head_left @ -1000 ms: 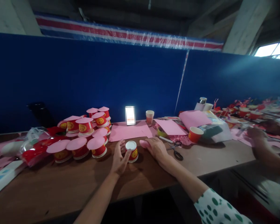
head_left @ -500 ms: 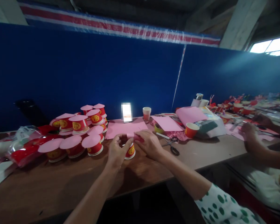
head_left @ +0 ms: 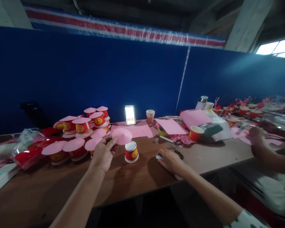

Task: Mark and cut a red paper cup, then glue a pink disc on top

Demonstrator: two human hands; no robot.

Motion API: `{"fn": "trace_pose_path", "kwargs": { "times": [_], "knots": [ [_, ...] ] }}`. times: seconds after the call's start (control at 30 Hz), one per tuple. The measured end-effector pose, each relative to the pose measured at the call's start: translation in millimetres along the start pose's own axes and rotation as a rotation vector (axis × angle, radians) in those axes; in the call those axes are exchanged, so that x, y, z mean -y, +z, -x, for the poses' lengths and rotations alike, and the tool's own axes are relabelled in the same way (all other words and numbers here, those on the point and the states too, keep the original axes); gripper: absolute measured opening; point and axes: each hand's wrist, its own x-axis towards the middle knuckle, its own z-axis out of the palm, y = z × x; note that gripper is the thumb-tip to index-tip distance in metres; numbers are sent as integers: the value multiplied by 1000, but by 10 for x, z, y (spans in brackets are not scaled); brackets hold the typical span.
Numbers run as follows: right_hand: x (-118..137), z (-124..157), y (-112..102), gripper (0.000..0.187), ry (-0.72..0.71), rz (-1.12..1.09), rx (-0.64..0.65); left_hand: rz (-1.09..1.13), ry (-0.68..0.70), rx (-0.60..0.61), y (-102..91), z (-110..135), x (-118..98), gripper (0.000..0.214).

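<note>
Seen from the wearer's seat, the left hand [head_left: 103, 155] is raised over the bench [head_left: 133, 185] at about 11 o'clock. Its thumb and fingertips pinch the near edge of a pink paper cone [head_left: 122, 136], whose broad face tilts back toward the wearer. The right hand [head_left: 170, 160] lies palm down on the bench at about 1 o'clock, fingers bent. Its fingertips touch a small white thing [head_left: 159, 157], but whether they grip it cannot be told.

Between the two hands stands a red paper cup [head_left: 131, 152], upside down with its white base on top and its long axis upright. It is at 3 o'clock from the left hand and 9 o'clock from the right, and the left hand is the nearer. The cone hangs just beside the cup at its 11 o'clock, apart from it and not over it.

Scissors [head_left: 178, 152] lie beyond the right hand. Farther out at 10 o'clock is a heap of capped cups [head_left: 82, 129]. Pink paper sheets [head_left: 137, 130] lie at 12 o'clock and an upright red cup [head_left: 195, 133] at 2 o'clock. A co-worker's hand [head_left: 257, 134] is at 3 o'clock, well apart.
</note>
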Motion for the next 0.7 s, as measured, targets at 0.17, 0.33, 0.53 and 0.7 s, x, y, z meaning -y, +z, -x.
{"fn": "trace_pose_path", "kwargs": {
  "times": [0.17,0.33,0.53,0.7],
  "knots": [
    [-149,-311,18,13,105,48,-54,24,-42,-6,-52,-48,-32,19],
    [-202,-492,78,15,216,53,-115,38,-86,-12,-112,-48,5,15],
    [-244,-522,144,17,336,-5,-184,58,-117,-16,-137,-60,50,14],
    [-213,-559,82,16,348,-174,-271,76,-140,-7,-127,-61,94,15]
  ]
}}
